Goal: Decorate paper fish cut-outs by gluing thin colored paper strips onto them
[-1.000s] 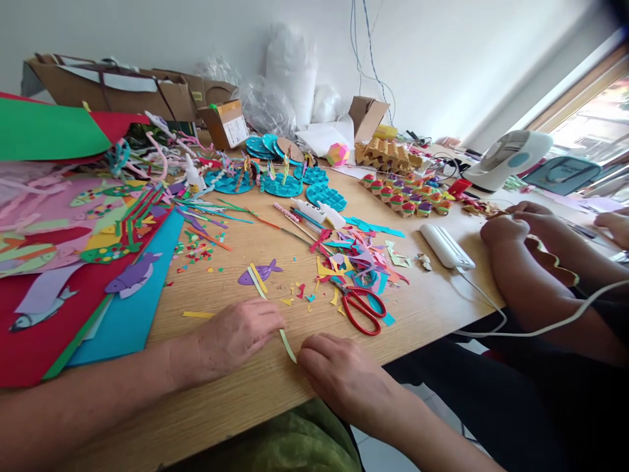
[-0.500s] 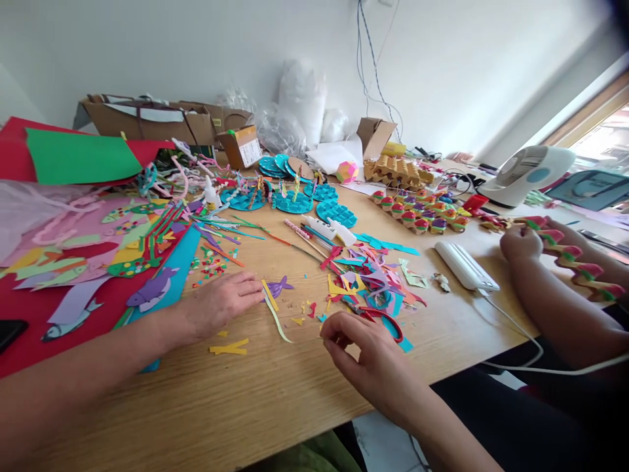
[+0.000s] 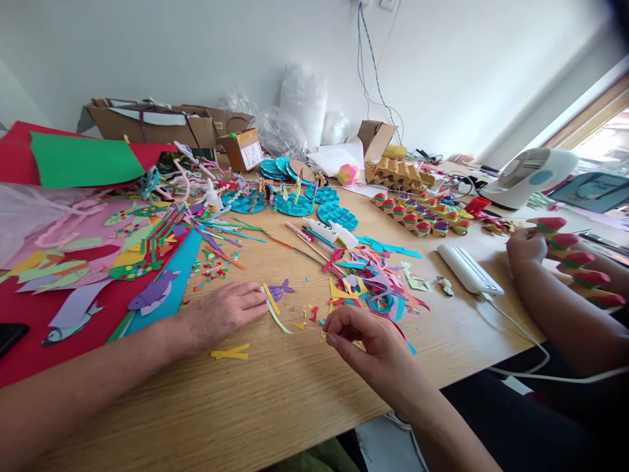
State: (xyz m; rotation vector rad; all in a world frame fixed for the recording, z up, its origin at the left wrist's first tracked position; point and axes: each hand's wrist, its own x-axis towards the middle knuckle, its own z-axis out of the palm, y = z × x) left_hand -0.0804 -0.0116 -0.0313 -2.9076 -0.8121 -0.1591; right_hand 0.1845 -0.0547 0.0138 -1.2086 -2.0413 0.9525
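The wooden table carries coloured scraps — and a purple fish.

The person's left hand and right hand are both bare. The left forearm and the right forearm are likewise bare, as far as one can see them. Near the bottom edge, a small part of a green garment is visible; it is dark in tone, but which garment it is, I cannot tell.

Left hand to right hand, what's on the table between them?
In the head view, a yellow strip, a curved pale green strip and small paper scraps lie between the left hand and right hand.
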